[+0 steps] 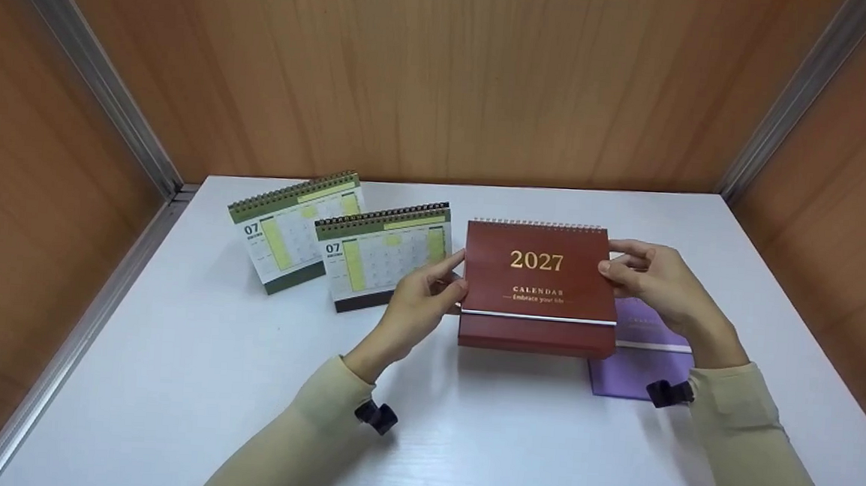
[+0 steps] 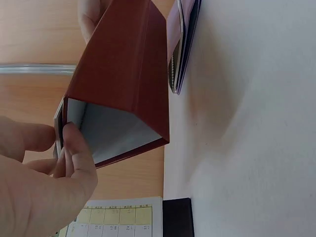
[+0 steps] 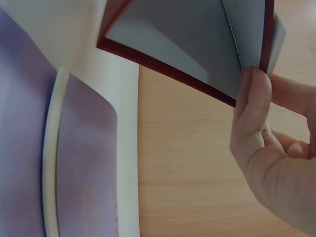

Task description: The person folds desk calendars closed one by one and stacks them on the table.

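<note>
Calendar (image 1: 541,277), red, pinched at its side edges by left hand (image 1: 418,302) and right hand (image 1: 667,287); seemingly raised off the tabletop (image 1: 244,382), though the gap is hard to judge. Best held level, both pinches even, lest it twist.

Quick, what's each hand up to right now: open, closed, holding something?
Left hand: holding the red 2027 calendar, pinching its left side.
Right hand: holding the same calendar, pinching its right side.

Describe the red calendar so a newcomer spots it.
Above the white table are the left hand and right hand. Between them they hold the red calendar. Its red colour and gold 2027 set it apart from the purple calendar and the two calendars showing 07.
</note>
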The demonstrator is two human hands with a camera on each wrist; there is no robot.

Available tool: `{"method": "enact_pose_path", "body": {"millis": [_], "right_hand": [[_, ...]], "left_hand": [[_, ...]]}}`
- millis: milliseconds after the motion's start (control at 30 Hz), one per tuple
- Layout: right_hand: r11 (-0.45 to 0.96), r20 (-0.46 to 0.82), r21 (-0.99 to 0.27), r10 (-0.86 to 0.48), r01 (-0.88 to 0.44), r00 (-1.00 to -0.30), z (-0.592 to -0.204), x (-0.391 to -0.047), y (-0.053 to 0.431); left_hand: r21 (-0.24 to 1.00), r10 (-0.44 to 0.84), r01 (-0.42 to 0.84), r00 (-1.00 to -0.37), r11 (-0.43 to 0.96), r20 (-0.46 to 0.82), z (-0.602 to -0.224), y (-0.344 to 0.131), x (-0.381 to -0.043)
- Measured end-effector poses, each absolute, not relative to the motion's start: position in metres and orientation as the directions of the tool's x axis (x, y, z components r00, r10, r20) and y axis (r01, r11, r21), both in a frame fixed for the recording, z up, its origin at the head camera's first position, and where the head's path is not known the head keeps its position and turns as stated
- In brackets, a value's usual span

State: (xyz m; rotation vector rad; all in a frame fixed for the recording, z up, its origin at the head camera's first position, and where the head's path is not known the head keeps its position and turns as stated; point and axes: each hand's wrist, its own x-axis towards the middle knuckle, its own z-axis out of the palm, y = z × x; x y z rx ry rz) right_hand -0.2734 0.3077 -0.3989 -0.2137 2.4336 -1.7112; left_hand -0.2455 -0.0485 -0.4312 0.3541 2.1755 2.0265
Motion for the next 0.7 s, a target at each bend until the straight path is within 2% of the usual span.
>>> {"method": "enact_pose_path", "body": {"millis": [333, 700], "right_hand": [[0.334, -0.159, -0.94, -0.236, 0.074, -0.959, -0.413, -0.274, 0.292], [0.382, -0.2, -0.92, -0.267, 0.087, -0.943, -0.419, -0.276, 0.291]], "left_hand": [[0.995, 0.282, -0.025, -0.958, 0.093, -0.05, -0.437, -0.065, -0.246], [0.989, 0.319, -0.05, -0.943, 0.14, -0.093, -0.438, -0.067, -0.247]]}}
